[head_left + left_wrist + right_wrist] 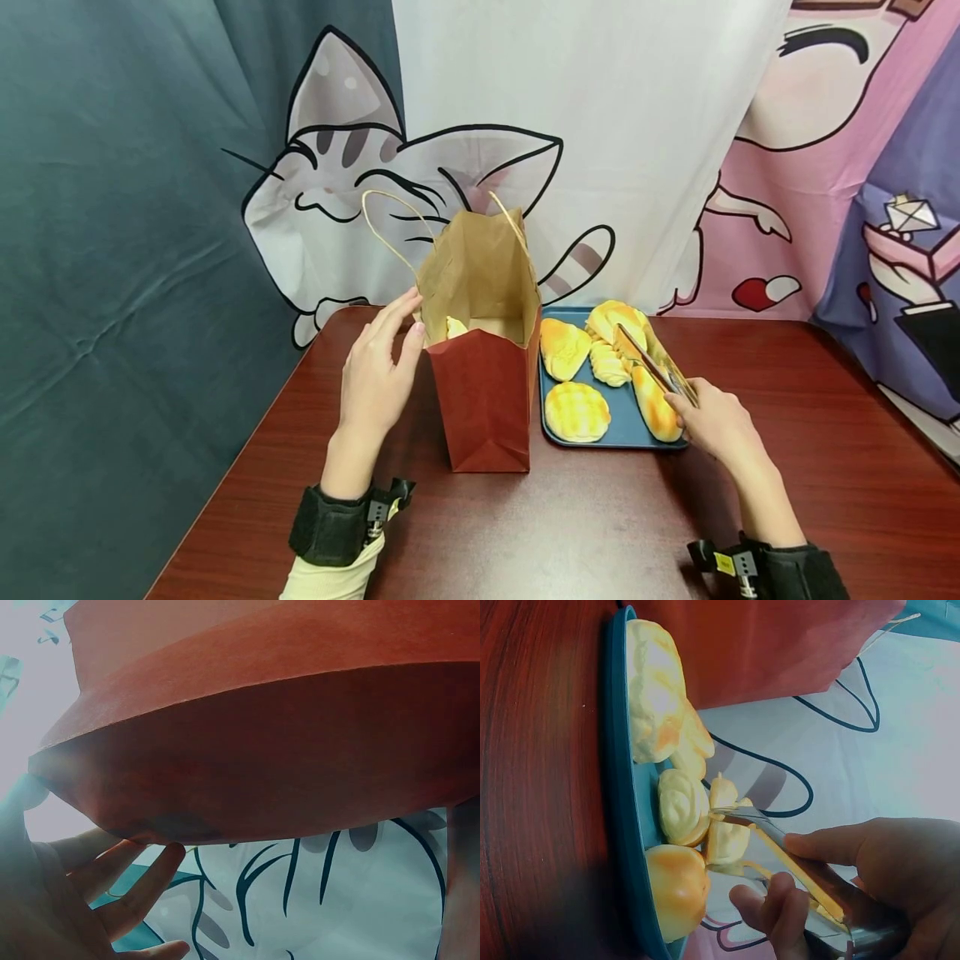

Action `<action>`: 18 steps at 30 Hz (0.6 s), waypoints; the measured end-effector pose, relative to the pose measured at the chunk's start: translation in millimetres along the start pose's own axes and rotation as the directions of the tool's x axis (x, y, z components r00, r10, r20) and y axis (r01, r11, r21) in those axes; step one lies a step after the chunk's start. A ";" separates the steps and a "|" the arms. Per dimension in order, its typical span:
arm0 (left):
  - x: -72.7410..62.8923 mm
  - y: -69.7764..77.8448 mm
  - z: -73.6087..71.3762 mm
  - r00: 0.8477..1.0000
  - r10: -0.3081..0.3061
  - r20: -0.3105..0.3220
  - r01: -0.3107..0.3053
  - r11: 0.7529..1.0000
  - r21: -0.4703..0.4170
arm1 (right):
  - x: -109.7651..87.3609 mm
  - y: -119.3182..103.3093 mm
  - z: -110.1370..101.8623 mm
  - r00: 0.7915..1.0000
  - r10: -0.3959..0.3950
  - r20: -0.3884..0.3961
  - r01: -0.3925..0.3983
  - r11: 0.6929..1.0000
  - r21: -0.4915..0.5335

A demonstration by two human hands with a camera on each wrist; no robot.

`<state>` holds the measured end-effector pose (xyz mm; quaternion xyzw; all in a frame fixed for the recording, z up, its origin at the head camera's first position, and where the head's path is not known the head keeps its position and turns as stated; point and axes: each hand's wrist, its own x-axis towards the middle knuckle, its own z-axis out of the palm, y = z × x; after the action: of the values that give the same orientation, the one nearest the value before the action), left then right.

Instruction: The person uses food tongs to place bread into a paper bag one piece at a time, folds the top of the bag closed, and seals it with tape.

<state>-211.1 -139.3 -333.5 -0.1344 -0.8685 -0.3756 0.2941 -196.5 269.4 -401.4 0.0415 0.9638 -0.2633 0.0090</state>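
Note:
A tall red paper bag (483, 400) with a brown inside stands upright, its mouth open and a pale bit of bread (455, 327) showing inside. My left hand (381, 367) touches the bag's left side near the rim, fingers mostly extended and thumb by the near corner. Metal tongs (870, 922) are gripped in my right hand (723, 421), over the right side of a blue tray (622, 432). The tongs' tips reach a bread roll (611, 317) at the tray's back, with one arm on each side of it in the right wrist view.
Also on the tray are a round yellow bun (577, 412), a smooth roll (564, 348), a braided roll (609, 364) and a long roll (656, 404). Two string handles (386, 229) rise from the bag. A printed curtain (600, 100) hangs behind the wooden table (600, 525).

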 end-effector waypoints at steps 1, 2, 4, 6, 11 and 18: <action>0.0 -0.4 0.1 1.000 -0.001 0.000 0.001 1.000 -0.001 | 0.0 -0.4 -0.1 1.000 -0.006 -0.009 0.006 1.000 -0.009; 0.0 -0.4 0.2 1.000 -0.002 0.000 0.002 1.000 -0.001 | 0.0 -0.7 -0.3 1.000 -0.009 -0.018 0.009 1.000 -0.017; -0.1 -1.0 0.2 1.000 -0.003 0.000 0.003 1.000 -0.002 | 0.3 -1.2 -0.7 0.999 -0.016 -0.037 0.015 0.999 -0.032; 0.0 -1.3 -0.1 1.000 -0.003 -0.001 0.003 1.000 -0.001 | 0.4 -2.1 -0.5 0.999 -0.017 -0.049 0.016 0.999 -0.037; 0.3 -1.5 -0.7 1.000 -0.001 -0.003 0.001 1.000 0.000 | -0.7 -4.5 -1.9 0.997 -0.027 -0.069 0.026 1.000 -0.012; 0.7 -2.0 -1.5 1.000 0.001 -0.008 -0.001 1.000 0.004 | -5.0 -12.7 -7.0 0.994 -0.041 -0.103 0.045 0.998 0.039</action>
<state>-211.9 -141.7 -333.4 -0.1329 -0.8681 -0.3742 0.2979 -192.5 261.7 -388.8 0.0343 0.9580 -0.2808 -0.0466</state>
